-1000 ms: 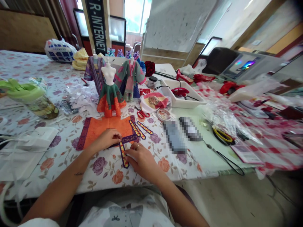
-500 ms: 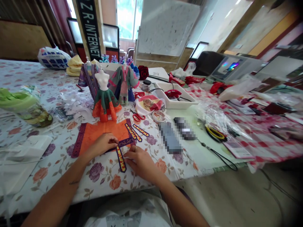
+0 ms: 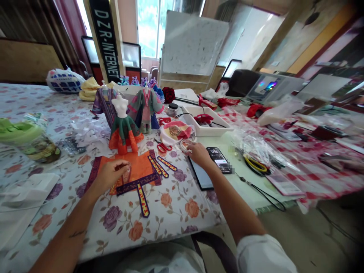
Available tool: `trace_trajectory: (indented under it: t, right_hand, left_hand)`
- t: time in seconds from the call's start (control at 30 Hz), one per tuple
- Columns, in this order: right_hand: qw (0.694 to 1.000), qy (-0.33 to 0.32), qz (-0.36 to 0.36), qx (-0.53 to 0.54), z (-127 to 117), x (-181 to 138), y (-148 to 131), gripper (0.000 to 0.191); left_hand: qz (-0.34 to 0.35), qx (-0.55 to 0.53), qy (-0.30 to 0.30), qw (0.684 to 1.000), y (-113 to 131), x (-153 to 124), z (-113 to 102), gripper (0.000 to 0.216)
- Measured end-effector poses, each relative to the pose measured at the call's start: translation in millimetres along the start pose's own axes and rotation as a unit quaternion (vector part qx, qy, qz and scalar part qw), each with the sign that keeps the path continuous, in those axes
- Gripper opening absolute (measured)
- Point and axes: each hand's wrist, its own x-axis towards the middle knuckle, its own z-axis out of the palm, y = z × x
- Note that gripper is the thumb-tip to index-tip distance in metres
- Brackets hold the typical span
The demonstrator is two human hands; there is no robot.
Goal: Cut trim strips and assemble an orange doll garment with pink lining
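My left hand (image 3: 112, 174) rests over the orange cloth (image 3: 139, 163), which has purple borders. Its thumb and fingers are bent but apart. Just right of it lies a dark purple patterned band (image 3: 136, 185). A yellow-and-red strip (image 3: 143, 201) with dark edges points from the band toward me. Further right, two similar pointed strips (image 3: 167, 163) lie near the cloth's corner. My right hand (image 3: 199, 154) reaches across a phone (image 3: 202, 175), fingertips together at a small round container (image 3: 185, 145). What those fingertips pinch, if anything, is hidden.
Red-handled scissors (image 3: 164, 147) lie behind the strips. A small dress form (image 3: 121, 108) in a green-orange skirt stands beyond the cloth, two dressed figures behind it. A white tray (image 3: 210, 131) and second phone (image 3: 218, 160) are at right; a lidded jar (image 3: 41, 149) is left.
My right hand has left the band and strip and moved right to the round container. My left hand has shifted left, off the band, which now lies lower and further left with its strip.
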Motion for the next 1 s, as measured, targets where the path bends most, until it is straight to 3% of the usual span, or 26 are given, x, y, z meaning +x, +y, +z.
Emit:
trace_trajectory:
  t: [0.17,0.4,0.57,0.73,1.0]
  right_hand:
    - [0.999,-0.013,-0.023,-0.035,16,38,-1,0.02]
    - [0.998,-0.007,0.008,-0.059,22,53,-4,0.025]
    - [0.999,0.012,0.015,-0.046,18,52,-28,0.027]
    - [1.0,-0.013,0.002,-0.003,21,59,-58,0.026]
    - [0.999,-0.013,0.026,0.027,22,61,-79,0.04]
  left_hand:
    - [-0.001,-0.016,0.043,0.999,-2,-2,7,0.03]
    - [0.0,-0.025,0.059,0.998,-9,0,14,0.026]
    - [-0.008,-0.023,0.07,0.997,-8,0,16,0.024]
    - [-0.004,-0.017,0.083,0.996,-7,1,17,0.023]
    - [0.004,-0.016,0.084,0.996,-13,2,16,0.024]
